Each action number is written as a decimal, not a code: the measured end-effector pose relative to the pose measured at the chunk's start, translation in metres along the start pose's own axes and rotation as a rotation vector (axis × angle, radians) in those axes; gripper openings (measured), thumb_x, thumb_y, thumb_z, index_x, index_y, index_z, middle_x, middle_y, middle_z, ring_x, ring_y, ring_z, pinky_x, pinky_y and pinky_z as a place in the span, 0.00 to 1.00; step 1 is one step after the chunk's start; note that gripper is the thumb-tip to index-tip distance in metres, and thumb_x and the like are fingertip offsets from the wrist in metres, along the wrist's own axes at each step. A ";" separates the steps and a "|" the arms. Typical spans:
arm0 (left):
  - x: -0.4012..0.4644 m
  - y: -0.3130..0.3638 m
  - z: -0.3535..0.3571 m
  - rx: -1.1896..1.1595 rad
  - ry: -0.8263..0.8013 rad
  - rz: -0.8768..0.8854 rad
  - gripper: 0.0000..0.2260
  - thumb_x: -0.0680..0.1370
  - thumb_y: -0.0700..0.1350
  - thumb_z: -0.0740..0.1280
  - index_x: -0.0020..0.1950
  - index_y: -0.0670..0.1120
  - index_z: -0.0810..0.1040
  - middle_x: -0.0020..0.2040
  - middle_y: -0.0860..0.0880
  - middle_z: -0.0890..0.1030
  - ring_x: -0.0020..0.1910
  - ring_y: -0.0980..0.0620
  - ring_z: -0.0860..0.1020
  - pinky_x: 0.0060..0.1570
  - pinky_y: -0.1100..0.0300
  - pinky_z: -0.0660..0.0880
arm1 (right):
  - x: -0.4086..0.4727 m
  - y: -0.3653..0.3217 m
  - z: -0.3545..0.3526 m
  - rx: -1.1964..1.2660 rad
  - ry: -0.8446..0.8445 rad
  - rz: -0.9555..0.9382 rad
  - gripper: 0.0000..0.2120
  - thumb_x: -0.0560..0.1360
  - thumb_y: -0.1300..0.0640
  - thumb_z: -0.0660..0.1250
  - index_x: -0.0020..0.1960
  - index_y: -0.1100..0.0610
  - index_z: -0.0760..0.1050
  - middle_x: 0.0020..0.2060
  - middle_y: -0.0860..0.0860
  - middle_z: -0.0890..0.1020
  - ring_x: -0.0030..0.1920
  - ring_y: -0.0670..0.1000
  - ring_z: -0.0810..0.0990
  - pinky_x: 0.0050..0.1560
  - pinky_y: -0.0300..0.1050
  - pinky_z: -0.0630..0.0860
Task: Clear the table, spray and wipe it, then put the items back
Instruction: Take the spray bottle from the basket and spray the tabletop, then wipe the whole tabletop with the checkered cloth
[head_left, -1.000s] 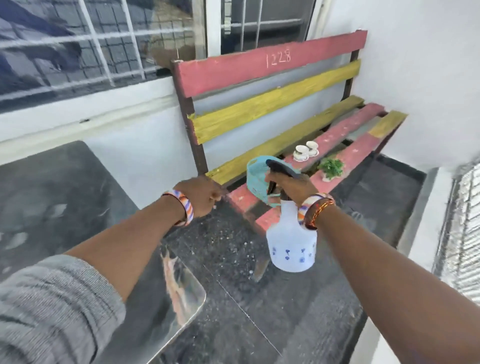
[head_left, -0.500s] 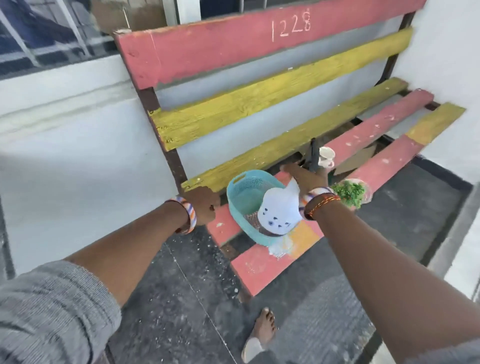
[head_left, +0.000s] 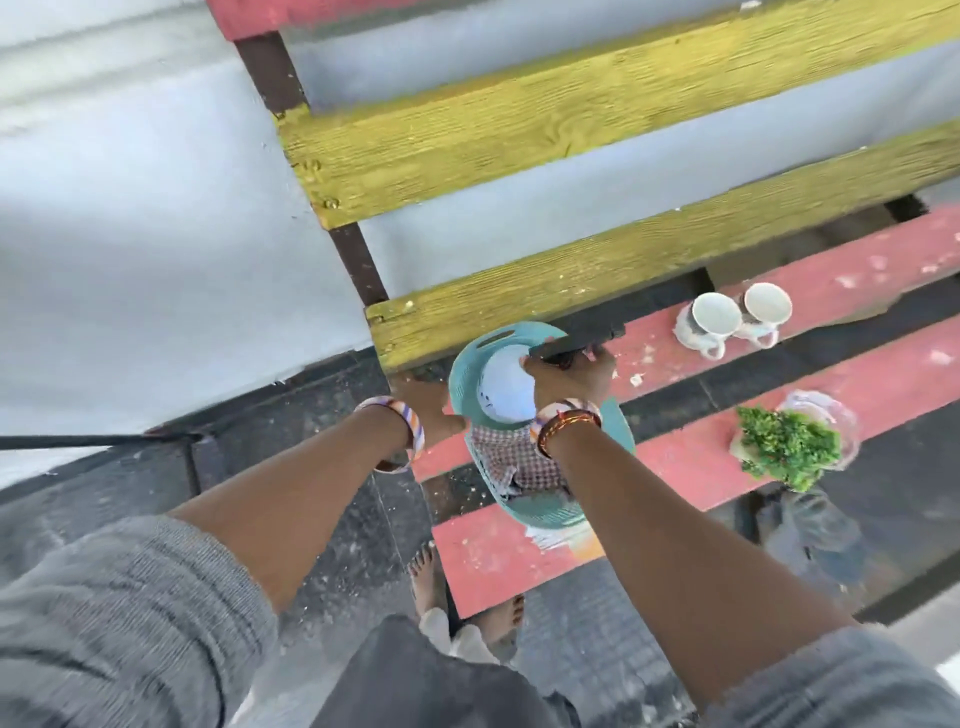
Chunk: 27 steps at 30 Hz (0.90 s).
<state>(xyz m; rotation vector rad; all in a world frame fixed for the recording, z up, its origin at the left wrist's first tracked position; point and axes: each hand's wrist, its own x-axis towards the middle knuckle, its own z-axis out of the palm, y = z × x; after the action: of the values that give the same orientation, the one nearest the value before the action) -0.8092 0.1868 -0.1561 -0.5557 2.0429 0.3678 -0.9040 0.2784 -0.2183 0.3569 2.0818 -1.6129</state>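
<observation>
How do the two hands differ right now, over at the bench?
The right hand grips the spray bottle by its black trigger head, lowering it into the teal basket. The left hand holds no bottle; it sits against the basket's outer rim, though whether it grips is unclear. The right reaches further over the bench. Both wrists wear striped bangles.

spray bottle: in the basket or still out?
In. The bottle sits inside the teal basket beside a checked cloth, the right hand gripping its black trigger head. Fill level: cannot tell.
</observation>
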 end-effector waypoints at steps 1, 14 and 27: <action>0.009 -0.004 0.005 -0.088 0.075 -0.008 0.14 0.81 0.43 0.56 0.63 0.37 0.72 0.64 0.37 0.74 0.45 0.47 0.76 0.33 0.63 0.64 | 0.000 0.003 0.003 0.046 -0.011 0.026 0.36 0.65 0.73 0.73 0.68 0.65 0.61 0.55 0.62 0.81 0.49 0.52 0.79 0.38 0.30 0.74; 0.060 -0.013 -0.001 -0.089 0.141 0.129 0.21 0.79 0.47 0.61 0.27 0.46 0.60 0.27 0.49 0.64 0.26 0.54 0.61 0.26 0.64 0.58 | -0.012 0.047 -0.010 -0.779 -0.199 0.226 0.14 0.74 0.67 0.63 0.59 0.69 0.70 0.64 0.61 0.74 0.65 0.59 0.72 0.62 0.47 0.71; 0.045 -0.045 0.020 -0.025 0.281 0.224 0.14 0.79 0.48 0.60 0.56 0.40 0.76 0.46 0.48 0.73 0.46 0.48 0.73 0.52 0.53 0.75 | 0.001 0.053 -0.033 -1.537 -0.272 -0.460 0.11 0.77 0.60 0.58 0.55 0.54 0.77 0.52 0.56 0.81 0.51 0.58 0.82 0.50 0.52 0.78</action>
<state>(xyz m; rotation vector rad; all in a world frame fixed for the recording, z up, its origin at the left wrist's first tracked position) -0.7907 0.1475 -0.2063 -0.4116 2.3839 0.4698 -0.8861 0.3239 -0.2565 -0.8348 2.5494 0.1446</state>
